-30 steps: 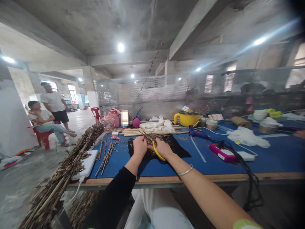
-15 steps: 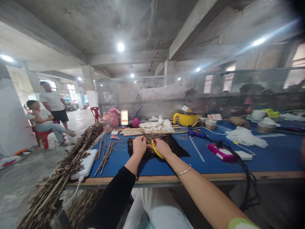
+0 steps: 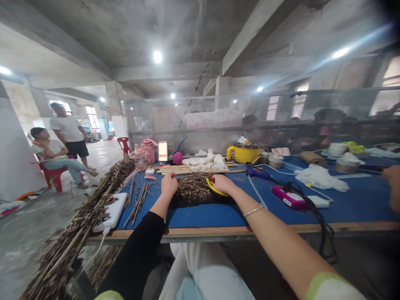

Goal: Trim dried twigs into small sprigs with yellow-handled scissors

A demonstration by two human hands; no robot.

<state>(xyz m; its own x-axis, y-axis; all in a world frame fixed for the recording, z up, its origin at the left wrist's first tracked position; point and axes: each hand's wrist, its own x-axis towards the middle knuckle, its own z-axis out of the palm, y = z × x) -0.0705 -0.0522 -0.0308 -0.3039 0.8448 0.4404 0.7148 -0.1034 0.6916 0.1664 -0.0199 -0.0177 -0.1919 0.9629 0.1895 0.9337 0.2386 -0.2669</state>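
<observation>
A black cloth [image 3: 200, 201] lies on the blue tabletop in front of me, with a heap of dried brown plant bits [image 3: 193, 188] on it. My left hand [image 3: 169, 186] is closed at the cloth's left edge, fingers pinched on it. At the right edge is my right hand [image 3: 223, 184], closed around scissors with yellow handles [image 3: 215, 191]. Their dark blades point left over the heap. Whether the right fingers also grip the cloth I cannot tell. Several cut dry stalks [image 3: 140, 204] lie left of my left hand.
Bundled dried plants [image 3: 84, 221] lean along the table's left side beside a white power bank [image 3: 114, 212]. Behind the cloth are wooden sticks [image 3: 175, 171] and a yellow pot [image 3: 246, 155]. A glue gun [image 3: 258, 173] and purple box [image 3: 289, 197] lie right. Another person's hand [image 3: 392, 185] shows far right.
My hands have moved apart, the left one leftward and the right one rightward with the scissors. The cloth's near edge is raised, and the plant heap shows between my hands. Another person's hand has appeared at right.
</observation>
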